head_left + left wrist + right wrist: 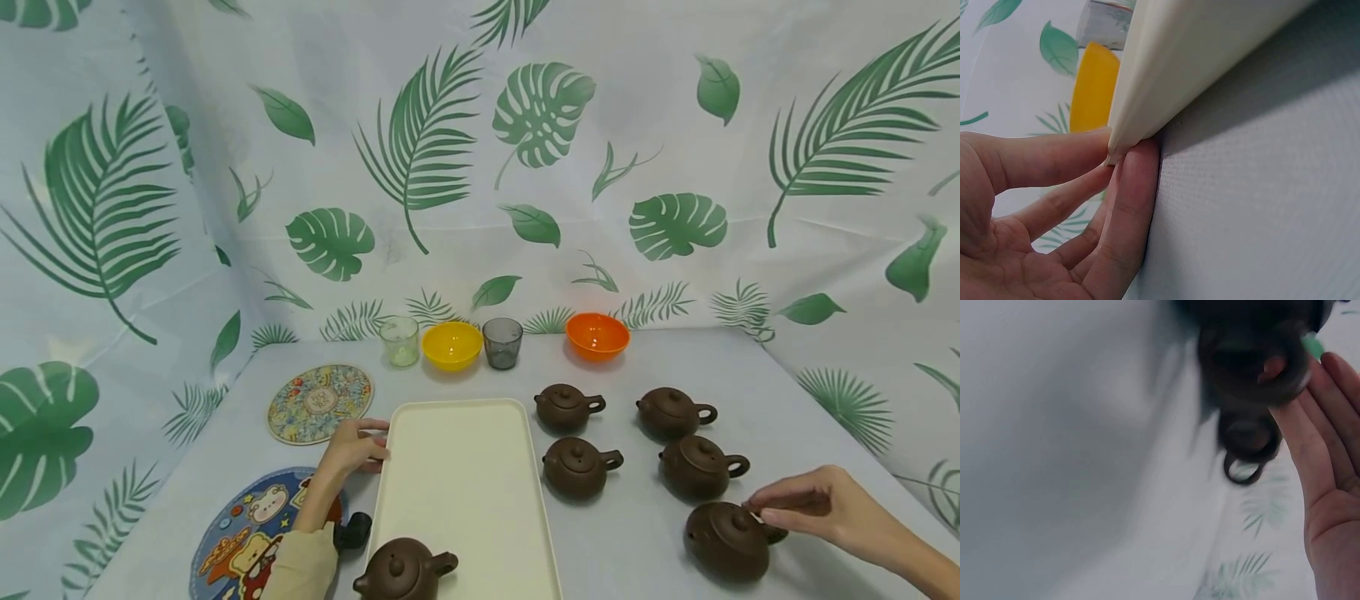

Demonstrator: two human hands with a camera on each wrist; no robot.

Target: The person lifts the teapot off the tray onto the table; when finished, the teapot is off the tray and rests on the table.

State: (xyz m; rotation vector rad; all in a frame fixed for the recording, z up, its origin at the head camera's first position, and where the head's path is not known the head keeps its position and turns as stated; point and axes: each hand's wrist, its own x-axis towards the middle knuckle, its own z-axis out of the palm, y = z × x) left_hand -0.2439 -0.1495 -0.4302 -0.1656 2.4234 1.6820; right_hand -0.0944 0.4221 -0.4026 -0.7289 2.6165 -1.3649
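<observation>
My left hand point(356, 450) pinches the cream tray point(465, 492) by its left rim while my right hand point(813, 504) closes on the nearest teapot point(726, 542) beside its handle, best lifted level.

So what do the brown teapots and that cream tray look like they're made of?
The teapot at the right hand looks like unglazed clay: matte brown, dull sheen. The tray pinched by the left hand seems plastic: smooth, uniform cream, thin rolled rim.
</observation>
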